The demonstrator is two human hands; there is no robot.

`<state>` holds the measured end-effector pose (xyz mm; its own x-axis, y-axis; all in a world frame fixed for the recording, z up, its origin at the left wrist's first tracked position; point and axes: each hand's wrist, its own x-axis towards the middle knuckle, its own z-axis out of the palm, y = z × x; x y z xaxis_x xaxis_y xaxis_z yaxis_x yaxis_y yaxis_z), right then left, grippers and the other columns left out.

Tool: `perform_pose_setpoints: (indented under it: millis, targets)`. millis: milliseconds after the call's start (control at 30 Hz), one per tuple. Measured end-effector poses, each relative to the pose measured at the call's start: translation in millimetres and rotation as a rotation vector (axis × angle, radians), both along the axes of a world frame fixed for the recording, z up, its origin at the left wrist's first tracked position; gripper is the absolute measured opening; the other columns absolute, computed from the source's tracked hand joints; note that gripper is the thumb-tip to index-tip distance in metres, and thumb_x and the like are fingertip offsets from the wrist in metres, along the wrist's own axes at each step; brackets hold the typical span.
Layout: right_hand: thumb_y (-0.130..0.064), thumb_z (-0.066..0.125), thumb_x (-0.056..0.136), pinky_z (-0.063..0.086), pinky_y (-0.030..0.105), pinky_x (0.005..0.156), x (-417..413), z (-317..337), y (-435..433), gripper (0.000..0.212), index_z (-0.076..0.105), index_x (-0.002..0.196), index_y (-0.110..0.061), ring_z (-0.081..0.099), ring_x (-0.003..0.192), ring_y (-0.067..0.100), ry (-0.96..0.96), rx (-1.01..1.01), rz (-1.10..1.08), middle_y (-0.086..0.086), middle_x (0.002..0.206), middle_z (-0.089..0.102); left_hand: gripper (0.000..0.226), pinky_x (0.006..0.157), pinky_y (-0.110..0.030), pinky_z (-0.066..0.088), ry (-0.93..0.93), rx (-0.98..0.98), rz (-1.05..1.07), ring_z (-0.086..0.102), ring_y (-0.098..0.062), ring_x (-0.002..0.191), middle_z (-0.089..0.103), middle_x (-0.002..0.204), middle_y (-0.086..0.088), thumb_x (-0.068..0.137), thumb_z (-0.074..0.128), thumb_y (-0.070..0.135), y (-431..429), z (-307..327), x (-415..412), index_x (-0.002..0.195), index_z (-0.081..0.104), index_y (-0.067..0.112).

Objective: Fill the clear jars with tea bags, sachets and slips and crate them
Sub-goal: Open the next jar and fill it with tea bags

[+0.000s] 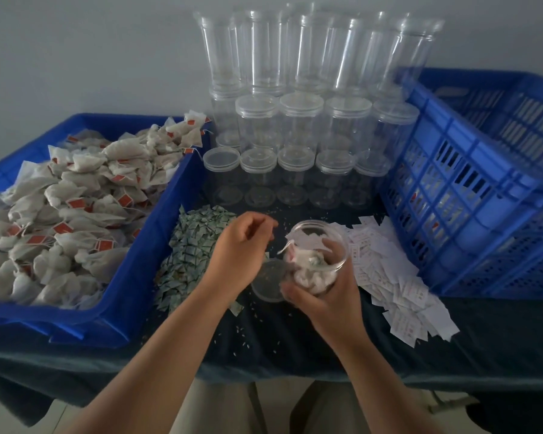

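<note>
My right hand (323,296) grips a clear jar (318,245), tilted with its mouth toward me, holding several white tea bags. My left hand (242,242) hovers just left of the jar's mouth with fingers loosely curled; nothing shows in them. Under the jar, a clear lid (268,281) lies on the dark cloth. Green sachets (192,245) are heaped to the left of my hands, white paper slips (398,277) to the right. Tea bags with red tags (72,202) fill the blue tray (129,277) at left.
Stacked empty clear jars (295,126), most with lids, stand at the back centre. A tall blue slatted crate (470,195) takes up the right side. Small crumbs dot the dark tablecloth (264,339) near the front edge.
</note>
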<state>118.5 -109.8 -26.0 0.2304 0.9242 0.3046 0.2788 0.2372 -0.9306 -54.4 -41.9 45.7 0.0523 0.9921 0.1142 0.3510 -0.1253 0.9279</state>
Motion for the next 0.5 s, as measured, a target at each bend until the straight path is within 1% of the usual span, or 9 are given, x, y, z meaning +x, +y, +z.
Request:
perform_pose_setpoints:
  millis: [67,167,267,300,333,400,433,467,500]
  targets:
    - [-0.048,0.098,0.066,0.065,0.045,0.093,12.4,6.7,1.4,0.091,0.045,0.140,-0.048,0.073,0.115,0.015,0.059,-0.007,-0.063,-0.011,0.127,0.070,0.014,0.056,-0.015,0.050,0.113,-0.033,-0.068,0.069,-0.004,0.076,0.073,0.090,0.023,0.106,0.060,0.040,5.1,-10.7,2.0,0.100,0.072,0.040]
    - [-0.063,0.092,0.063,0.064,0.036,0.088,31.7,7.7,-9.1,0.087,0.041,0.133,-0.061,0.070,0.112,0.002,0.032,-0.017,-0.215,-0.026,0.127,0.065,0.011,0.060,-0.009,0.046,0.222,-0.005,-0.135,0.068,0.007,0.079,0.072,0.088,0.030,0.103,0.067,0.039,8.5,-25.1,17.8,0.094,0.074,0.041]
    - [-0.069,0.089,0.058,0.061,0.034,0.088,46.2,-3.2,-21.5,0.088,0.040,0.131,-0.063,0.068,0.108,-0.002,0.004,-0.046,-0.355,-0.025,0.121,0.064,0.007,0.067,-0.005,0.048,0.322,0.064,-0.181,0.067,0.013,0.086,0.072,0.092,0.034,0.100,0.073,0.038,16.3,-39.0,39.2,0.103,0.077,0.041]
    - [-0.069,0.089,0.058,0.060,0.030,0.086,48.7,-6.1,-22.6,0.087,0.040,0.131,-0.063,0.067,0.107,-0.005,0.012,-0.042,-0.380,-0.027,0.120,0.064,0.011,0.074,-0.008,0.051,0.385,0.093,-0.197,0.068,0.011,0.090,0.074,0.098,0.030,0.100,0.073,0.037,20.5,-41.8,45.9,0.110,0.078,0.040]
    - [-0.068,0.089,0.060,0.058,0.023,0.083,50.5,-7.3,-22.0,0.086,0.039,0.130,-0.066,0.067,0.107,-0.007,0.025,-0.031,-0.397,-0.029,0.119,0.064,0.019,0.085,-0.015,0.055,0.447,0.133,-0.211,0.068,0.007,0.097,0.075,0.109,0.025,0.100,0.073,0.036,25.3,-44.3,52.2,0.118,0.077,0.038]
    - [-0.066,0.089,0.062,0.055,0.014,0.078,51.3,-6.8,-19.3,0.083,0.038,0.128,-0.069,0.068,0.107,-0.007,0.033,-0.016,-0.411,-0.034,0.121,0.062,0.037,0.108,-0.026,0.049,0.567,0.211,-0.265,0.064,-0.009,0.122,0.070,0.136,0.010,0.100,0.074,0.031,35.1,-46.3,62.8,0.137,0.071,0.027]
    - [-0.066,0.089,0.063,0.055,0.012,0.077,50.8,-6.8,-18.5,0.083,0.038,0.128,-0.069,0.068,0.108,-0.006,0.024,-0.018,-0.406,-0.034,0.121,0.063,0.044,0.115,-0.031,0.044,0.645,0.230,-0.309,0.059,-0.017,0.133,0.065,0.146,0.004,0.100,0.074,0.031,38.9,-45.7,67.2,0.143,0.067,0.023]
    - [-0.066,0.089,0.062,0.056,0.014,0.079,49.8,-7.1,-18.3,0.084,0.039,0.129,-0.068,0.068,0.108,-0.004,0.011,-0.025,-0.395,-0.032,0.121,0.063,0.047,0.117,-0.037,0.043,0.745,0.230,-0.354,0.056,-0.021,0.137,0.063,0.149,0.000,0.100,0.072,0.034,42.5,-45.4,71.3,0.145,0.065,0.022]
    - [-0.067,0.089,0.061,0.058,0.019,0.084,49.2,-7.7,-17.9,0.086,0.041,0.132,-0.064,0.068,0.109,-0.001,-0.002,-0.038,-0.379,-0.028,0.121,0.064,0.043,0.115,-0.041,0.045,0.857,0.238,-0.387,0.058,-0.024,0.135,0.065,0.146,-0.002,0.102,0.068,0.038,45.8,-44.7,74.9,0.142,0.066,0.023]
